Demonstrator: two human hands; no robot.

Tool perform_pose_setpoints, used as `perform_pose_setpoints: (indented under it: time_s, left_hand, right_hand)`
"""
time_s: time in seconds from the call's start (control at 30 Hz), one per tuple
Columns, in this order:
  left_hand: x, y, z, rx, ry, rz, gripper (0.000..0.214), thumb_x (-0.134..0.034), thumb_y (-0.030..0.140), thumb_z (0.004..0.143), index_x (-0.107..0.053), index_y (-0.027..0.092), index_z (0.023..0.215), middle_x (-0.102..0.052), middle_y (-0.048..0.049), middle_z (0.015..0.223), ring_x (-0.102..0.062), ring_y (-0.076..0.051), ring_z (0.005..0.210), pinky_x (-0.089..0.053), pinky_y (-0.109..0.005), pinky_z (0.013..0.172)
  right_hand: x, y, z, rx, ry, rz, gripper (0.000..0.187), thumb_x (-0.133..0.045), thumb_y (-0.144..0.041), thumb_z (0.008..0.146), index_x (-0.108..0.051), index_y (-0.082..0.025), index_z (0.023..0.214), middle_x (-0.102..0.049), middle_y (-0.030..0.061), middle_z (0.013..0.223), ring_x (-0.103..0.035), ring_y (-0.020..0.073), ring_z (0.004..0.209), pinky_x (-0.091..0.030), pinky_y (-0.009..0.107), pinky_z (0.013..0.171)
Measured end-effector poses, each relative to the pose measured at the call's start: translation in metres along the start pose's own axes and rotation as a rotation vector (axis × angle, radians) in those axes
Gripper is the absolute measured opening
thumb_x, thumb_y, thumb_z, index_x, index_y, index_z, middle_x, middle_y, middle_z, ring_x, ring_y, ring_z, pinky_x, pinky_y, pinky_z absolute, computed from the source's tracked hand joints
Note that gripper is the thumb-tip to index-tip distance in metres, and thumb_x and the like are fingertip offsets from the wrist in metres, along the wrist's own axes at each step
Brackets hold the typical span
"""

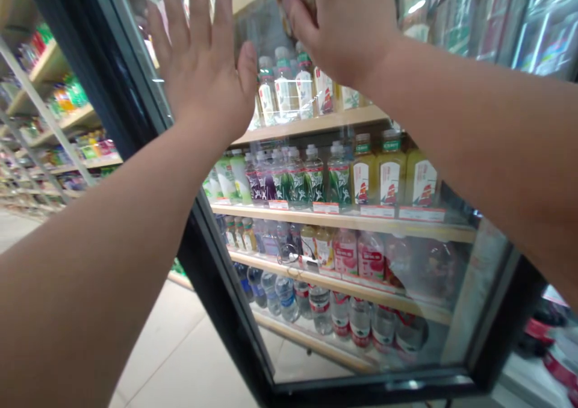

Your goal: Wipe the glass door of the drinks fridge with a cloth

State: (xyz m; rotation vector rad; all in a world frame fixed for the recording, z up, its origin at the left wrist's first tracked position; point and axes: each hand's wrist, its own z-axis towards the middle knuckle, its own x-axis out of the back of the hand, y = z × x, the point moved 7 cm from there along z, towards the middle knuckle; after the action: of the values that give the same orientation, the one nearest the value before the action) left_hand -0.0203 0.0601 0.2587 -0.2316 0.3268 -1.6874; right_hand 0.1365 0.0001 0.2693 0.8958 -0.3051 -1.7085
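My left hand lies flat near the top of a glass door with a black frame, fingers spread and nothing in it. Up at the top edge, my right hand is closed around a crumpled, brownish-white patterned cloth, which is pressed to the same pane. Part of the cloth is hidden by the fingers. Through the glass, tea bottles stand on a shelf just below the hands.
The door stands swung outward. Lower shelves hold juice bottles, pink drinks and water bottles. Stocked store racks line the left side above a pale tiled floor. More bottles sit at the lower right.
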Motion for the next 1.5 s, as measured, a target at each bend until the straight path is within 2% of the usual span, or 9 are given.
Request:
perform_pose_setpoints:
  time_s: [0.13, 0.2, 0.3, 0.5, 0.7, 0.93, 1.17, 1.37, 1.5]
  left_hand:
    - [0.006, 0.003, 0.003, 0.211, -0.165, -0.035, 0.066, -0.041, 0.038, 0.105, -0.019, 0.026, 0.166, -0.011, 0.0074, 0.173, -0.002, -0.028, 0.161, 0.002, -0.062, 0.130]
    - [0.017, 0.016, 0.002, 0.120, -0.175, -0.098, 0.073, -0.051, 0.031, 0.100, -0.022, 0.017, 0.166, -0.014, 0.0002, 0.173, -0.005, -0.034, 0.160, -0.001, -0.061, 0.130]
    - [0.033, 0.024, -0.003, 0.079, -0.102, -0.207, 0.068, -0.051, 0.029, 0.099, -0.033, 0.014, 0.163, -0.024, -0.0053, 0.170, -0.012, -0.038, 0.159, -0.006, -0.063, 0.129]
    - [0.024, 0.021, 0.001, 0.139, -0.032, -0.316, 0.061, -0.055, 0.034, 0.100, -0.041, 0.027, 0.159, -0.030, 0.0063, 0.167, -0.009, -0.028, 0.161, 0.000, -0.055, 0.133]
    - [0.017, 0.020, 0.003, 0.105, -0.003, -0.503, 0.062, -0.057, 0.035, 0.096, -0.044, 0.030, 0.157, -0.028, 0.0092, 0.167, -0.006, -0.027, 0.161, 0.007, -0.054, 0.132]
    - [0.023, 0.004, -0.005, 0.102, 0.147, -0.851, 0.061, -0.064, 0.036, 0.083, -0.057, 0.041, 0.143, -0.039, 0.0138, 0.161, -0.013, -0.025, 0.160, 0.005, -0.052, 0.132]
    - [0.036, 0.013, -0.008, 0.137, -0.063, -0.605, 0.070, -0.037, 0.056, 0.089, -0.039, 0.043, 0.158, -0.024, 0.0248, 0.163, -0.003, -0.025, 0.161, 0.013, -0.048, 0.130]
    - [0.032, 0.018, -0.008, 0.141, -0.131, -0.478, 0.078, -0.023, 0.061, 0.093, -0.024, 0.032, 0.165, -0.019, 0.0220, 0.167, 0.007, -0.023, 0.159, 0.020, -0.051, 0.128]
    - [0.031, 0.016, -0.007, 0.156, -0.143, -0.453, 0.080, -0.017, 0.068, 0.091, -0.023, 0.037, 0.165, -0.024, 0.0232, 0.165, 0.006, -0.022, 0.159, 0.018, -0.048, 0.128]
  right_hand:
    - [0.002, -0.001, -0.013, -0.028, -0.123, 0.503, 0.079, -0.004, -0.038, 0.095, -0.046, 0.012, 0.138, -0.049, 0.0116, 0.149, -0.043, 0.0272, 0.142, -0.040, 0.043, 0.100]
    - [-0.002, 0.014, -0.018, -0.259, -0.100, 0.604, 0.061, -0.032, -0.042, 0.105, -0.051, 0.001, 0.145, -0.049, 0.0143, 0.153, -0.040, 0.0316, 0.148, -0.031, 0.045, 0.116]
    - [-0.013, 0.029, -0.025, -0.502, -0.050, 0.586, 0.055, -0.048, -0.039, 0.103, -0.060, 0.001, 0.140, -0.052, 0.0188, 0.152, -0.046, 0.0360, 0.144, -0.032, 0.044, 0.121]
    - [-0.028, 0.021, -0.022, -0.290, 0.020, 0.507, 0.048, -0.066, -0.035, 0.091, -0.068, -0.011, 0.133, -0.065, 0.0162, 0.140, -0.056, 0.0255, 0.138, -0.045, 0.040, 0.115]
    - [-0.020, 0.036, -0.035, -0.496, 0.064, 0.493, 0.046, -0.061, -0.031, 0.098, -0.061, -0.016, 0.142, -0.059, 0.0179, 0.147, -0.053, 0.0321, 0.139, -0.041, 0.054, 0.117]
    - [-0.007, -0.003, -0.024, -0.176, -0.113, 0.522, 0.042, -0.050, -0.037, 0.107, -0.055, -0.014, 0.143, -0.053, 0.0100, 0.155, -0.038, 0.0166, 0.150, -0.034, 0.042, 0.125]
    - [-0.031, 0.039, -0.052, -0.928, -0.094, 0.389, 0.044, -0.043, -0.018, 0.101, -0.051, -0.004, 0.142, -0.046, 0.0193, 0.158, -0.035, 0.0297, 0.151, -0.024, 0.056, 0.128]
    - [-0.030, 0.019, -0.068, -0.292, -0.150, 0.686, 0.045, -0.046, -0.035, 0.100, -0.052, -0.031, 0.145, -0.048, -0.0021, 0.159, -0.032, 0.0243, 0.154, -0.027, 0.057, 0.129]
    - [-0.041, 0.085, -0.124, -0.948, 0.050, 0.482, 0.047, -0.037, -0.034, 0.102, -0.055, -0.012, 0.140, -0.051, 0.0200, 0.152, -0.038, 0.0311, 0.147, -0.022, 0.061, 0.127]
